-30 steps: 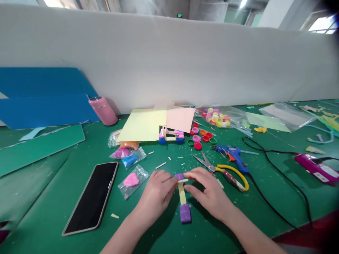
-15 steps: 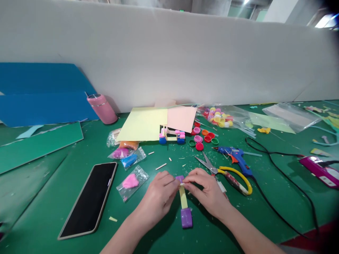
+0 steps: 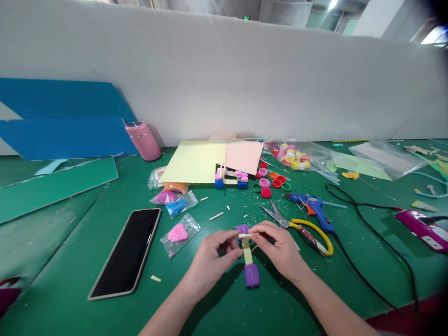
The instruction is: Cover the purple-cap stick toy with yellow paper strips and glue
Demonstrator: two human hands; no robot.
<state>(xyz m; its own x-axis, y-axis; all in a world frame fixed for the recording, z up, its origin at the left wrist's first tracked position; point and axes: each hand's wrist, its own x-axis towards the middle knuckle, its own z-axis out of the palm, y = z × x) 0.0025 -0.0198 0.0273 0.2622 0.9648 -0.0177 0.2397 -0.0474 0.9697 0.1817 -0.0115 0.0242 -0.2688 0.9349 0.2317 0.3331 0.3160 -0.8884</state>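
Observation:
A pale yellow strip (image 3: 248,252) with a purple block (image 3: 251,275) at its near end and another purple block (image 3: 242,228) at its far end sits between my hands. My right hand (image 3: 278,249) pinches a short pale stick (image 3: 244,235) crosswise over the strip's far end. My left hand (image 3: 213,261) has its thumb and index finger apart. Its index fingertip touches the far purple block or the stick's left end, I cannot tell which; the thumb tip is beside the strip. Beyond stands a small model (image 3: 231,178) with pink and blue parts.
Scissors (image 3: 296,228) and a blue glue gun (image 3: 311,205) with a black cord lie on the right. Left are a phone (image 3: 126,254) and bagged pink clay (image 3: 178,232). Loose bottle caps (image 3: 266,192), coloured paper (image 3: 196,161) and a pink bottle (image 3: 143,141) are farther back.
My left thumb has parted from the index finger, opening a gap. The strip with purple blocks has shifted slightly up and right in view, and the camera view has moved a little.

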